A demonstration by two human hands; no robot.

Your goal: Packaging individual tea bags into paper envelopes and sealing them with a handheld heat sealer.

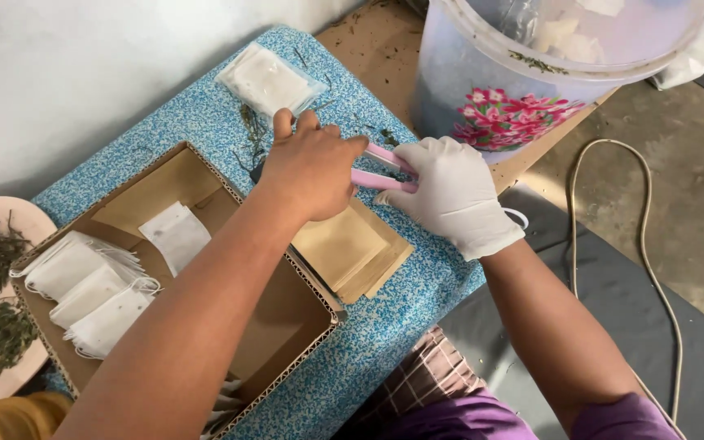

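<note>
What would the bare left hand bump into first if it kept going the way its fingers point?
Probably the white-gloved right hand: the left hand points right along the pink tool that both grip, and the glove sits at its far end. Beyond stands the flowered plastic bucket; depth is unclear.

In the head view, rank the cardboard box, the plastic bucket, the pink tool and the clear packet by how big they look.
1. Cardboard box, largest.
2. Plastic bucket, though the frame cuts off its top, so the order of the first two is unsure.
3. Clear packet.
4. Pink tool, mostly hidden by the left hand and gloved right hand.
</note>
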